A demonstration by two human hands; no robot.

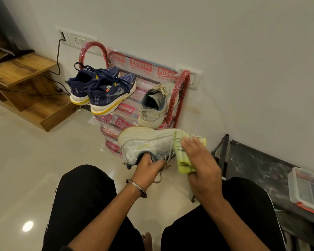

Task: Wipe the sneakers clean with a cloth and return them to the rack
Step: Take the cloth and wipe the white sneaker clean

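A pale grey-white sneaker (149, 142) lies on its side in front of the rack, sole turned away from me. My left hand (149, 168) grips it at the ankle opening, fingers tucked inside. My right hand (199, 163) holds a yellow-green cloth (182, 156) pressed against the sneaker's toe end. The red shoe rack (181, 91), still in printed plastic wrap, leans at the wall. On it sit the matching pale sneaker (155, 105) at the right and a pair of navy sneakers (101, 89) with yellow-white soles at the left.
A wooden TV unit (25, 82) with cables stands at the left. A dark metal rack (261, 167) holding a clear plastic box (304, 189) with red clips is at the right. My knees in black trousers fill the lower frame above glossy white floor tiles (34, 160).
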